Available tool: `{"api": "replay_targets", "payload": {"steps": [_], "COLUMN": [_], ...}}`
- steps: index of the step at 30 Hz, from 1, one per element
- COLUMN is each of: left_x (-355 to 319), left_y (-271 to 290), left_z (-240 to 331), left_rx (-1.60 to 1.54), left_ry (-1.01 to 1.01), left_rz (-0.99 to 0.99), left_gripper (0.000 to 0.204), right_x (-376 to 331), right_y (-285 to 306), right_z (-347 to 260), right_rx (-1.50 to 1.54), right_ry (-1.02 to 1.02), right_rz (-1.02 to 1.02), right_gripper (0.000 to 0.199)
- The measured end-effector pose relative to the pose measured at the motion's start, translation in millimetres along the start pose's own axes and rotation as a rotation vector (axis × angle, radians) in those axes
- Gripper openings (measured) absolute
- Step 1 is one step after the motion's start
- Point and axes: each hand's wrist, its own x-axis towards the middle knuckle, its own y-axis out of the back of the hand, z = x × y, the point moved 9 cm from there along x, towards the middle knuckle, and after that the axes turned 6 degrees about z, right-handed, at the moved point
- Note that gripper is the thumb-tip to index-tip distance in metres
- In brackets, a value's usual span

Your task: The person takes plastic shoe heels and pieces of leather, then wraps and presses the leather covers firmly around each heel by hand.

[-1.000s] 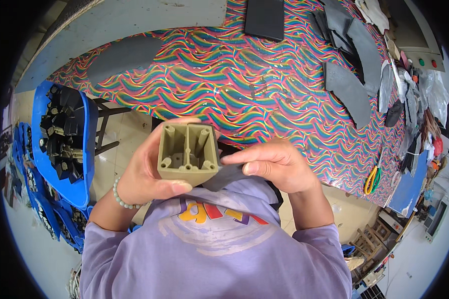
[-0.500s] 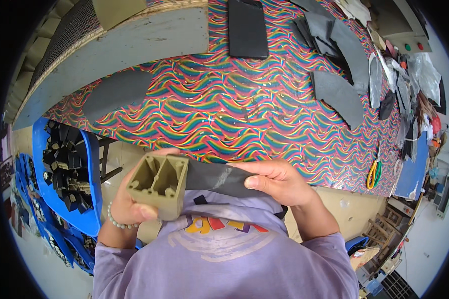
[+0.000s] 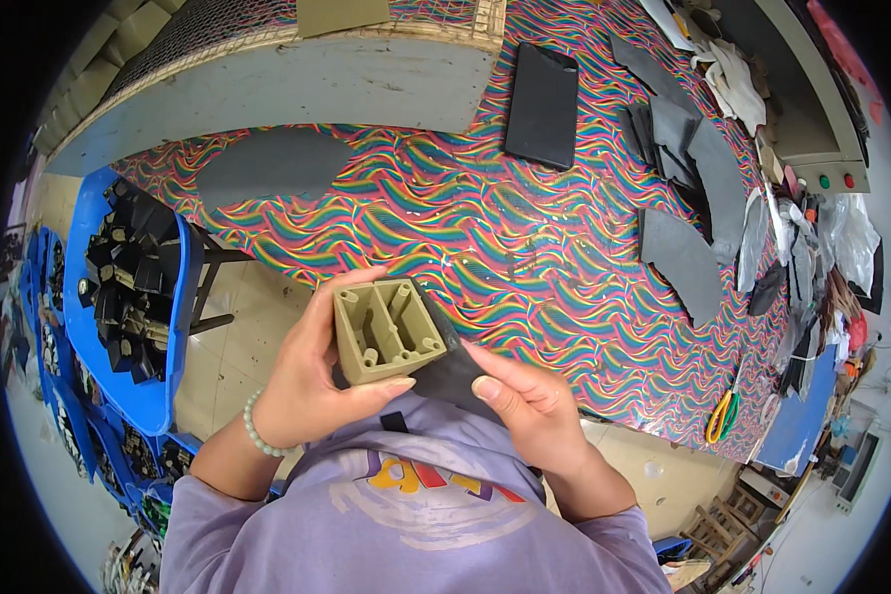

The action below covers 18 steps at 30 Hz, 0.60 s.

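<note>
My left hand (image 3: pixel 302 381) holds an olive-green hollow plastic block (image 3: pixel 374 370), its thumb along the near side and its fingers behind. The block's divided inside and corner posts face up. A black, leather-like sheet (image 3: pixel 452 374) lies against the block's right side; part of it is hidden behind the block. Between thumb and fingers, my right hand (image 3: pixel 535 406) pinches the sheet's free end. Both hands are above my lap at the table's near edge.
On the patterned table (image 3: pixel 445 238) lie a black phone (image 3: pixel 542 107), a dark cut piece (image 3: pixel 272 166), several more curved pieces (image 3: pixel 681 267) and scissors (image 3: pixel 723 416). A grey board (image 3: pixel 287 94) stands far left. Beside the table, a blue bin (image 3: pixel 183 317) holds dark blocks.
The block has moved rightward and turned, closer to my right hand. Less of the black sheet shows between the hands, and it now slants down to the right. The whole view has shifted.
</note>
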Motion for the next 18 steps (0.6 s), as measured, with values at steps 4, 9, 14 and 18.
{"api": "replay_targets", "payload": {"steps": [4, 9, 14, 18], "left_x": [-5, -7, -9, 0], "left_y": [-5, -4, -13, -20], "left_z": [-1, 0, 21, 27], "left_rx": [0.044, 0.255, 0.523, 0.413], "left_ry": [-0.051, -0.141, -0.412, -0.281], "left_rz": [0.074, 0.144, 0.117, -0.178], "left_gripper": [0.084, 0.094, 0.114, 0.119], "right_x": [-2, -3, 7, 19], "right_y": [1, -6, 2, 14], "right_z": [-4, -18, -13, -11], "right_rx": [-0.113, -0.173, -0.143, 0.010], "right_ry": [0.078, 0.164, 0.157, 0.048], "right_rz": [0.010, 0.029, 0.116, -0.048], "right_gripper": [0.034, 0.037, 0.037, 0.034]}}
